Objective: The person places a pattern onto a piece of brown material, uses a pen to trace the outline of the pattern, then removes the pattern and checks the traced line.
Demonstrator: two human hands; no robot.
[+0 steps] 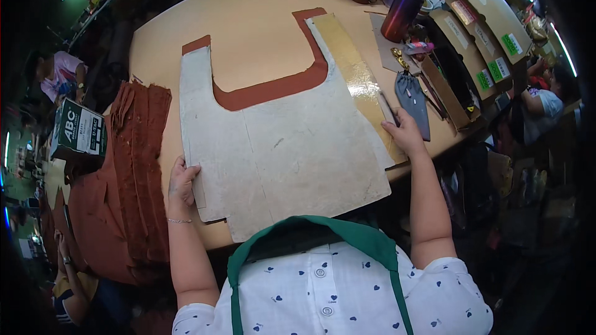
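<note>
Fingers of the left hand (180, 187) grasped the left edge of the pale board (298, 155), thumb on top and the others along the outer side, partly out of sight. On the board's right, the right hand (408, 134) had its fingers pinched about a slim grey thing (386, 107) beside the outer edge of a gold strip (357, 80); whether they pressed the board too, I could not tell. The board lay flat between the two hands on the tabletop (242, 18), its two arms pointing away from the wearer and its near edge reaching toward the green apron (379, 248). The gold strip ran lengthwise along the board's right side, its far end leaning left, so the right hand was much the nearer to it. From both hands, the bare brown curve (273, 93) of leather lay farther off, inside the board's notch, with its tips showing past the arms. Left of the board sat a stack of brown leather (139, 174); right of it were a grey pouch (408, 94) and, farther away, a dark red bottle (403, 15).
</note>
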